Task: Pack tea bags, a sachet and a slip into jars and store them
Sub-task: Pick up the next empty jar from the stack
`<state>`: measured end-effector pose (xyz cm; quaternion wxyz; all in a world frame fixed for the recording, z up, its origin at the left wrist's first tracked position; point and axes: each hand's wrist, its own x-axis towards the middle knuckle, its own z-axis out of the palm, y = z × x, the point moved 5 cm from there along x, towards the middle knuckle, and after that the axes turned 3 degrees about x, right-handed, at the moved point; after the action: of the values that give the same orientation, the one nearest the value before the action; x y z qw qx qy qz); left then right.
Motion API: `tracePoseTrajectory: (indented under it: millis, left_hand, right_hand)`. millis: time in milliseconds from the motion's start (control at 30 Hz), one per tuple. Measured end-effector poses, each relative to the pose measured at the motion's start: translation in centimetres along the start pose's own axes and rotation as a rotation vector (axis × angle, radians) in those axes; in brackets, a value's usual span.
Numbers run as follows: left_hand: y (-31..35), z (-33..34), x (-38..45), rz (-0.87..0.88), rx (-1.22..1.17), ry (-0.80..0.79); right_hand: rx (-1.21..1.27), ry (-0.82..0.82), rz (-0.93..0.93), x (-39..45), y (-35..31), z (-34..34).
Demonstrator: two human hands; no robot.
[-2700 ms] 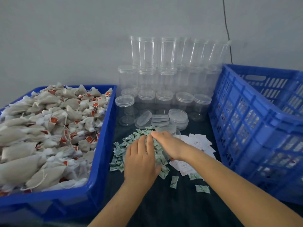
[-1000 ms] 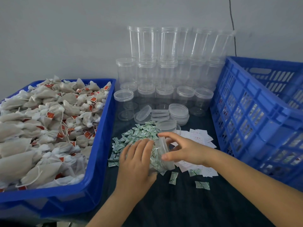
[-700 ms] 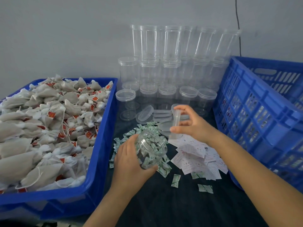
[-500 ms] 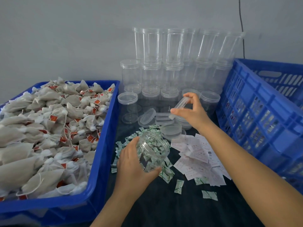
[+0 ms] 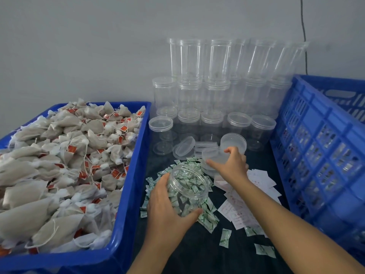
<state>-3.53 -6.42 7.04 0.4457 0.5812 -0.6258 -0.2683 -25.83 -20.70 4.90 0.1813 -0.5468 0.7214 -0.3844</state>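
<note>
Currently logged, item by item, as I read the head view. Left hand (image 5: 167,204): fingers curled round an open clear jar (image 5: 187,186), tilted mouth-forward above the sachet pile (image 5: 205,212); I see nothing inside it, the green sachets showing only through its wall. Right hand (image 5: 231,165): fingers curled on a loose lid (image 5: 214,155), lowering it onto the lid stack (image 5: 209,169) beside the slips (image 5: 254,186).

Change noted: a second ago the lid sat on this jar; half a second ago the right hand held it raised near the back row; now it is down at the stack. My judgement: the jar is opened and ready for filling, packing not yet begun.

Stock:
- Tea bags (image 5: 65,165), heaped in the left blue tray (image 5: 130,194), just beside the jar.
- Capped empty jars (image 5: 213,99), stacked against the wall.
- Right blue crate (image 5: 316,155), presumably for storing finished jars; contents unclear.
</note>
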Motion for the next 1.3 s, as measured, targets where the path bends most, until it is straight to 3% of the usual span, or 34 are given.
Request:
tracePoseTrajectory:
  millis: [367,500,633,733,800,1033,1300]
  left_hand:
    - [0.7,0.3,-0.3,0.023,0.032,0.038]
    - [1.3,0.0,-0.3,0.010,0.027,0.047]
    - [2.4,-0.3,-0.3,-0.009,0.108,0.081]
    - [3.2,-0.4,-0.5,-0.013,0.097,0.069]
    - [3.4,-0.5,-0.7,-0.026,0.082,0.073]
    - [3.9,-1.1,-1.3,0.006,0.186,0.109]
    - [4.7,-7.4,-0.9,0.010,0.417,-0.186]
  right_hand:
    - [-0.101,-0.070,-0.046,0.2,-0.3,-1.0]
    - [0.078,-0.089,-0.139,-2.1,-2.0,-2.4]
    - [0.458,-0.374,-0.211,-7.4,-4.7,-3.4]
    - [0.546,-0.608,-0.285,-11.4,-5.8,-3.4]
    - [0.567,-0.675,-0.320,-12.9,-5.9,-3.0]
    - [0.571,-0.659,-0.286,-13.9,-6.9,-1.4]
    - [0.594,-0.627,-0.285,-14.6,-7.3,-0.1]
